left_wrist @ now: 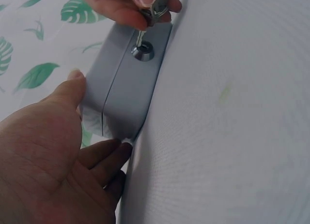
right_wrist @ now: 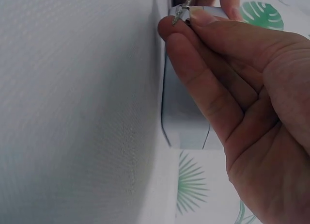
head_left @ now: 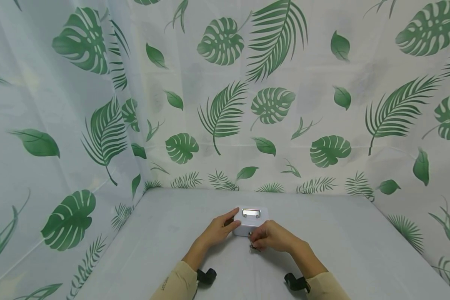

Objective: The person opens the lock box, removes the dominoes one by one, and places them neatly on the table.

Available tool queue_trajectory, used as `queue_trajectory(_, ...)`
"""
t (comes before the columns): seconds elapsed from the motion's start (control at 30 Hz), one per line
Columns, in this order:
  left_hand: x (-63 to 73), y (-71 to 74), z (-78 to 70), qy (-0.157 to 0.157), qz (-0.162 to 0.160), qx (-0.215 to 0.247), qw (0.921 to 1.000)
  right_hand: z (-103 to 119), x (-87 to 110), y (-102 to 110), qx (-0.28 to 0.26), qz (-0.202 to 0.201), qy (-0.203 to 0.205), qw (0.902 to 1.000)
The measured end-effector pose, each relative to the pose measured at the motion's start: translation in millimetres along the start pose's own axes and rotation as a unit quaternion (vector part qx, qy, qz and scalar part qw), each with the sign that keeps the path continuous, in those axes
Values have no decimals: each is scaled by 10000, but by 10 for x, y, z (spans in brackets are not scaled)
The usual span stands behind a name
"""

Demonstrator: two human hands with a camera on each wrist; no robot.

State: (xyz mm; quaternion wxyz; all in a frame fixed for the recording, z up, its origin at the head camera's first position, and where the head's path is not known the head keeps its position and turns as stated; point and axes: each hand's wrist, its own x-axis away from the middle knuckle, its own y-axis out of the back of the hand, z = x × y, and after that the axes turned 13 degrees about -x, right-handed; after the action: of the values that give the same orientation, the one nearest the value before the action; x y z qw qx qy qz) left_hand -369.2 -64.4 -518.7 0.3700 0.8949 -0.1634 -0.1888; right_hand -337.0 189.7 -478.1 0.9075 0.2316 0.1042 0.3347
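A small light-grey cash box with a metal handle on its lid rests on the white-covered table. My left hand holds its left end, with the thumb at the lid's edge and the other fingers bent low against the side. On the front face is a round silver lock. My right hand pinches a small key whose blade points into the lock. Another key hangs on the ring by the right fingertips. The lid is down.
White cloth covers the table. A leaf-print curtain stands behind it and along the left and right sides. Black wrist cameras sit on both forearms, below beige sleeves.
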Motion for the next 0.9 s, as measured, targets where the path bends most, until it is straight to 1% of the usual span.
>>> queue_trajectory(0.23,4,9,-8,13,10,37,10000,-4,1,7,90,-13,-50,9999)
queue_trajectory(0.73,-3,8,-11,31,-5,-51,10000,8,7,6,300,-41,-75,9995)
queue_trajectory(0.9,-4,1,-14,61,-9,-58,10000,14,13,5,289,-33,-74,9995)
